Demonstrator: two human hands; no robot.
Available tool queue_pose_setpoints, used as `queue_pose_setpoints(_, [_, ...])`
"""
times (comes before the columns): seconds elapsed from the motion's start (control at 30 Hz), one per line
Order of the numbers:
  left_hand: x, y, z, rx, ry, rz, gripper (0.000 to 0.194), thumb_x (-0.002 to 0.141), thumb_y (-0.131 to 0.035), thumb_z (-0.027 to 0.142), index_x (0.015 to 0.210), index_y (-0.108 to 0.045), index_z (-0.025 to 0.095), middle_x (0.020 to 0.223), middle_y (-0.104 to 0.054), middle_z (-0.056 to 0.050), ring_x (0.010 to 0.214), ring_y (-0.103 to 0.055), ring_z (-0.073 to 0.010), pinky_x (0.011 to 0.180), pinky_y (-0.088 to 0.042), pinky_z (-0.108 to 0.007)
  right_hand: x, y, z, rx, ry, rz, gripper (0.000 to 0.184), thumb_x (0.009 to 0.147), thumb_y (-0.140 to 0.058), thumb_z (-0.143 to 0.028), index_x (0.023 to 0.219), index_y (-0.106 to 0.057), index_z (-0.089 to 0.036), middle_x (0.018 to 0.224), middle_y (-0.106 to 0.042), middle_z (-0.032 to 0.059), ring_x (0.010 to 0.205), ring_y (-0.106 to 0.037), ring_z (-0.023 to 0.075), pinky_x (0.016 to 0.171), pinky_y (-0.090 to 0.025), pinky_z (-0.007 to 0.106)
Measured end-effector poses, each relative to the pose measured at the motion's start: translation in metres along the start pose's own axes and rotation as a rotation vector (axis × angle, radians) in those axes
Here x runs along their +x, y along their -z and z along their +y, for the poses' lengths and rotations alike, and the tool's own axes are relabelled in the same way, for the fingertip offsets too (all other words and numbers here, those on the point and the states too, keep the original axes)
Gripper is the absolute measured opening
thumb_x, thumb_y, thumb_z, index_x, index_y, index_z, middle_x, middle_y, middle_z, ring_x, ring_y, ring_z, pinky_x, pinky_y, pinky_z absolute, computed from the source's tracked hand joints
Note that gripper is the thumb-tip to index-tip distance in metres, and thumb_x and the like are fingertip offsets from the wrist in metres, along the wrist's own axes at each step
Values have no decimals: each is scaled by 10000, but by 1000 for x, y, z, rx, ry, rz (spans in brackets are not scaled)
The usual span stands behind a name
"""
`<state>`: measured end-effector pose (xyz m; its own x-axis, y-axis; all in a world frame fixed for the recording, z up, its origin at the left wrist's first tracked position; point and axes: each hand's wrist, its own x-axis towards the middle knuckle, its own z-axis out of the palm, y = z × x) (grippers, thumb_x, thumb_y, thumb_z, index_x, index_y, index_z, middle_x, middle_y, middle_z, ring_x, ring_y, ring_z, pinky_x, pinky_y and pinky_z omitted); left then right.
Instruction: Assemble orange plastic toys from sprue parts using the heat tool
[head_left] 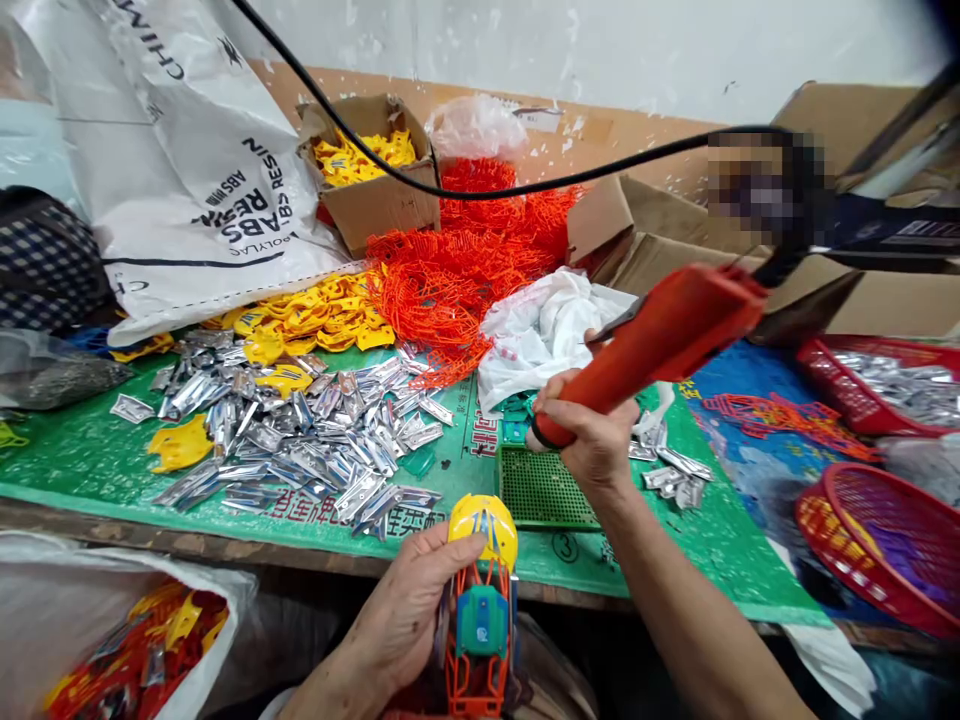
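Note:
My left hand (pixel 409 605) grips a toy car (pixel 482 620) low in the middle, its thumb lying on the yellow front. Behind that front sit an orange cage-like frame and a teal block. Raised to the right, my right hand (pixel 600 435) is wrapped round a red corded electric screwdriver (pixel 652 345), with a black cable running from its far end. The tool is apart from the toy car. A green perforated tray (pixel 547 490) lies on the table below the right hand, partly hidden by it. Silvery stamped parts (pixel 330 440) are heaped left of the tray.
Yellow parts (pixel 322 315) and tangled orange frames (pixel 450 280) pile up farther back. A white sack (pixel 195 190) leans at the left, with a cardboard box (pixel 390 210) beside it. Red baskets (pixel 810 505) stand at the right. A bag of assembled pieces (pixel 232 610) is lower left.

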<state>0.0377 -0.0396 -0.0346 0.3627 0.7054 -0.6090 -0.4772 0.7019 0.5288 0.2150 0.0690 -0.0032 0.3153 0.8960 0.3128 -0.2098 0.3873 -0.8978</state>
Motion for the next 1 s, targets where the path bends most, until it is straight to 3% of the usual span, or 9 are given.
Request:
queue_pose_setpoints(0.17, [-3, 1, 1, 11, -9, -1, 243, 691, -849, 286, 804, -761, 90, 653, -719, -59, 500, -595, -93, 499, -487, -186, 0, -1, 22, -28, 1, 32, 150, 555, -757, -170, 669, -660, -183, 626, -627, -29, 561, -564, 149, 574, -462, 325])
queue_pose_setpoints(0.57, [-5, -2, 0, 86, 33, -42, 253, 724, -809, 316, 811, -768, 81, 682, -742, -102, 566, -643, -137, 569, -507, -217, -1, -1, 27, -56, -15, 10, 138, 552, -759, -181, 653, -666, -185, 630, -634, -25, 570, -575, 153, 592, -467, 328])
queue_pose_setpoints(0.77, [-5, -2, 1, 80, 38, -64, 188, 706, -826, 283, 727, -764, 107, 606, -703, -55, 530, -614, -117, 548, -493, -195, -2, -2, 25, -76, -21, -13, 148, 552, -769, -223, 649, -661, -193, 627, -633, -25, 568, -577, 156, 581, -480, 331])
queue_pose_setpoints(0.9, [-5, -1, 0, 123, 52, -59, 299, 708, -831, 346, 866, -782, 97, 711, -745, -90, 581, -631, -126, 590, -505, -206, -3, -2, 24, -84, -22, -26, 152, 557, -774, -232, 657, -666, -195, 632, -634, -25, 575, -584, 157, 580, -481, 329])
queue_pose_setpoints(1.0, [-9, 2, 0, 175, 30, -78, 338, 786, -769, 393, 966, -776, 107, 780, -760, -96, 613, -635, -129, 619, -503, -214, -3, -3, 24, -87, -22, -32, 145, 558, -775, -225, 654, -671, -191, 633, -637, -22, 568, -580, 153, 577, -470, 325])
